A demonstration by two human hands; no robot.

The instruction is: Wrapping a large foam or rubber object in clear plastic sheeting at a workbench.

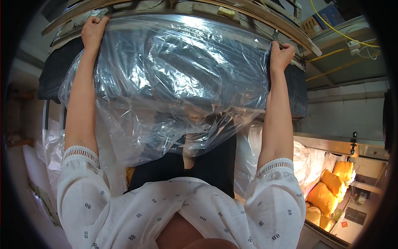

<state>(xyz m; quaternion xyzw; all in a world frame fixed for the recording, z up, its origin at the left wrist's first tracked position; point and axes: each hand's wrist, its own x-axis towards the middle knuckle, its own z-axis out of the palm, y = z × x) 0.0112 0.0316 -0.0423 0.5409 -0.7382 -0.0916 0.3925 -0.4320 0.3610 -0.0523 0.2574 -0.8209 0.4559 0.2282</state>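
Note:
A wide sheet of clear plastic film (182,83) stretches between my two hands and hangs down toward my lap in loose, shiny folds. At its far left corner my left hand (93,32) pinches the edge, fingers closed. My right hand (282,54) grips the far right edge in the same way, thumb against fingers. Beneath the film lies a dark padded surface (58,70), which shows on both sides of the sheet. Just beyond my hands runs a long wooden bar (257,16).
Yellow cables (323,20) hang at the upper right, near a blue box (330,15) and a cardboard box (310,27). Lower right, orange-yellow bundles (327,193) lie in bright light beside more crumpled clear plastic (304,164). A wooden ledge (331,145) crosses above them.

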